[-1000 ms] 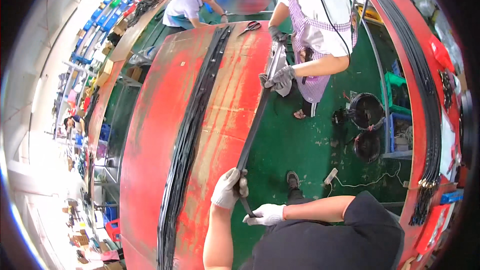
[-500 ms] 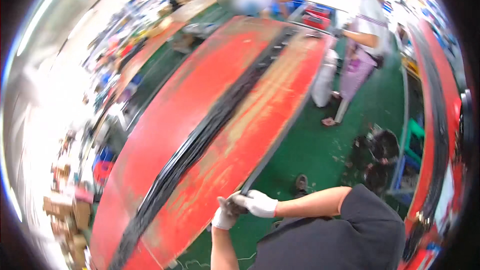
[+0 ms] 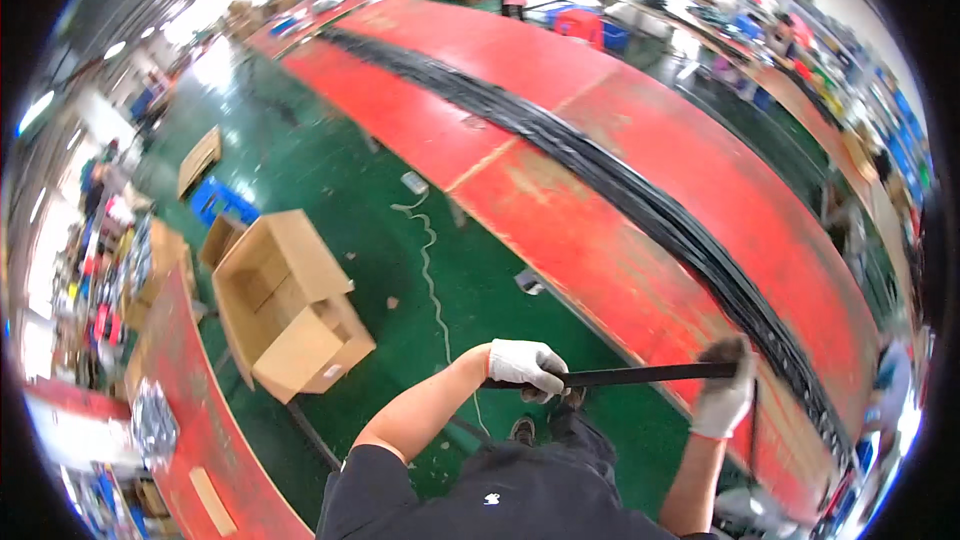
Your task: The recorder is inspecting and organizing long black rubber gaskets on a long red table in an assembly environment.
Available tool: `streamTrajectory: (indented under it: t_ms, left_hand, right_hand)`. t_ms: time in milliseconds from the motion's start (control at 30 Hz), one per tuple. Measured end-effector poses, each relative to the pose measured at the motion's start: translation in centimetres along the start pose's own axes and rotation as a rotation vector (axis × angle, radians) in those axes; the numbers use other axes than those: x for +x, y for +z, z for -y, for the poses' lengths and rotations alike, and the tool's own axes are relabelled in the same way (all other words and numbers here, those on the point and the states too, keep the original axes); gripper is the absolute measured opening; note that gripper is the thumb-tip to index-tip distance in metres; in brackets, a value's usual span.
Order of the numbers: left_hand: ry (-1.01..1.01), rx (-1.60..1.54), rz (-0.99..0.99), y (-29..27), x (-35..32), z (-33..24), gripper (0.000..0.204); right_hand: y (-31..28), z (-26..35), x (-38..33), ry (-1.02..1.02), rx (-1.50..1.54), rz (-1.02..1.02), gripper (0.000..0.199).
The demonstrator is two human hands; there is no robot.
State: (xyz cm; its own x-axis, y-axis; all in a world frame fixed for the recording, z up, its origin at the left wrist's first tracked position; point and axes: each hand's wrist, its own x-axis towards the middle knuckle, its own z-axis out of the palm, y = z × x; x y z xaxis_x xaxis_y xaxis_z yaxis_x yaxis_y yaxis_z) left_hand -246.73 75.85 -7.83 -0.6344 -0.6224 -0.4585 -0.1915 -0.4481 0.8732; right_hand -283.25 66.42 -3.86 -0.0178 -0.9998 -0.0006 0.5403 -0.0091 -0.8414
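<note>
A flat black strap [image 3: 645,375] is stretched level between my two white-gloved hands. Its one end is in my left hand [image 3: 525,368], whose fingers are curled closed in front of my body. My right hand [image 3: 725,390] grips the strap farther along, over the edge of the red table; its dark-soiled glove is smeared by motion. A thin dark length hangs below the right hand. Beyond it a long bundle of black strips [image 3: 590,155] runs the length of the red tabletop [image 3: 690,140].
On the green floor to the left stands an open cardboard box [image 3: 290,295], with a blue stool [image 3: 222,202] behind it. A white cable [image 3: 432,270] trails across the floor. Another red table [image 3: 200,405] is at lower left, bearing a plastic-wrapped bundle [image 3: 153,422].
My view has swung round to the table's other end. My hands, close together at the table edge before, are now wide apart with the strap drawn out between them.
</note>
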Motion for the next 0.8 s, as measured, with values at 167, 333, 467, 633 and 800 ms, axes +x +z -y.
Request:
streamTrajectory:
  t_ms: [167, 333, 467, 633, 800]
  left_hand:
    - [-0.070, 0.007, -0.122, -8.4, -5.1, 3.1, 0.028]
    - [-0.159, 0.075, -0.216, -19.3, -8.4, 3.2, 0.029]
    - [-0.265, 0.032, -0.424, -28.2, -11.6, 3.0, 0.030]
    - [-0.232, -0.176, -0.780, -38.4, -17.8, 3.7, 0.030]
    - [-0.079, -0.441, -0.999, -50.0, -23.2, 6.9, 0.027]
  right_hand:
    - [1.2, -1.6, 10.4, -0.061, 0.067, -0.172, 0.042]
    - [4.2, -9.1, 19.8, -0.079, 0.197, 0.108, 0.044]
    - [10.9, -15.8, 26.1, 0.023, 0.201, -0.258, 0.042]
    - [21.9, -23.7, 30.3, 0.149, 0.201, -0.305, 0.043]
    - [32.3, -32.3, 32.6, 0.224, 0.177, -0.256, 0.042]
